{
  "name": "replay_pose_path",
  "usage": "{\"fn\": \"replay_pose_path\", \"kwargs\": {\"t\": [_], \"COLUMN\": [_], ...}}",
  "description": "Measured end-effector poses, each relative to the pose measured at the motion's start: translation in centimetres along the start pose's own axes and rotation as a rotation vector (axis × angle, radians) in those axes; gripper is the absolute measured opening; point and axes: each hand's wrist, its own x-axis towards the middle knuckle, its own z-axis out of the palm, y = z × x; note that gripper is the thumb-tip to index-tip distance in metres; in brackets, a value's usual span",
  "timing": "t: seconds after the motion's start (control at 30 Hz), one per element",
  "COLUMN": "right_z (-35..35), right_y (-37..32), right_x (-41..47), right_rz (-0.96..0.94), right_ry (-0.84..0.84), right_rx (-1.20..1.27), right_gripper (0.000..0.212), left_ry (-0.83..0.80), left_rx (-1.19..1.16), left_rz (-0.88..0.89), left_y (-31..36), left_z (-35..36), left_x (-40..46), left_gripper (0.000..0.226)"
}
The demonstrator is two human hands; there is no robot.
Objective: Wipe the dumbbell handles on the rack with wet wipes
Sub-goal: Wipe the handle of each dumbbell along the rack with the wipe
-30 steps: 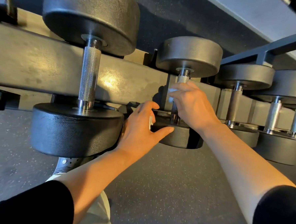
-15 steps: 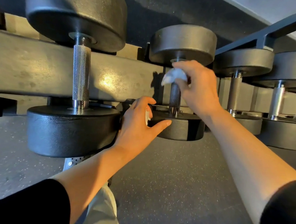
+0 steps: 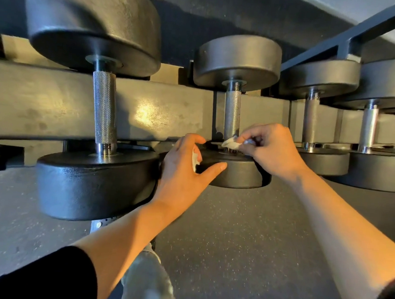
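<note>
Several black dumbbells lie across the rack [image 3: 45, 104]. The middle dumbbell has a knurled steel handle [image 3: 232, 110] and a near head [image 3: 234, 172]. My right hand [image 3: 272, 148] pinches a white wet wipe [image 3: 232, 144] at the bottom end of that handle, by the near head. My left hand [image 3: 186, 169] grips the left side of that near head, thumb along its front; a bit of white wipe [image 3: 195, 159] shows in its palm.
A larger dumbbell with a knurled handle [image 3: 103, 108] sits at the left, its near head [image 3: 94, 185] touching my left wrist area. More dumbbells [image 3: 310, 121] line up to the right. Grey speckled floor [image 3: 232, 242] lies below; my shoe [image 3: 148, 281] shows underneath.
My right hand slid the wipe up to the handle's top, then down to its bottom end. My left hand stayed on the near head.
</note>
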Motion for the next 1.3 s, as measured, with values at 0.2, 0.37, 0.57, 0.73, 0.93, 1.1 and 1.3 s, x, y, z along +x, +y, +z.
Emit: {"fn": "replay_pose_path", "kwargs": {"t": [0.2,0.37,0.57,0.73,0.93,1.1,1.3], "right_z": [-0.3,0.8,1.5,0.8,-0.1,-0.8,0.3], "right_y": [-0.3,-0.3,1.1,2.0,5.1,7.4,6.3], "right_x": [1.4,4.6,4.9,3.2,2.1,4.1,7.7], "right_rz": [-0.045,-0.116,-0.156,-0.306,-0.318,-0.294,-0.314], "right_ry": [0.373,0.340,0.380,0.283,0.029,0.166,0.218], "right_rx": [0.021,0.179,0.271,0.225,0.334,0.396,0.435], "right_gripper": [0.015,0.015,0.017,0.010,0.014,0.029,0.031], "left_ry": [-0.002,0.052,0.257,0.388,0.537,0.585,0.569], "left_rx": [-0.001,0.077,0.182,0.243,0.353,0.422,0.461], "left_rz": [0.020,0.016,0.064,0.074,-0.014,-0.114,-0.147], "left_y": [-0.1,0.1,2.3,4.8,6.7,6.8,6.9], "left_z": [0.1,0.2,2.6,6.1,8.8,9.5,9.6], "left_x": [0.0,0.2,1.2,2.1,3.6,3.8,3.7], "left_gripper": [0.048,0.044,0.033,0.031,0.022,0.027,0.021]}}
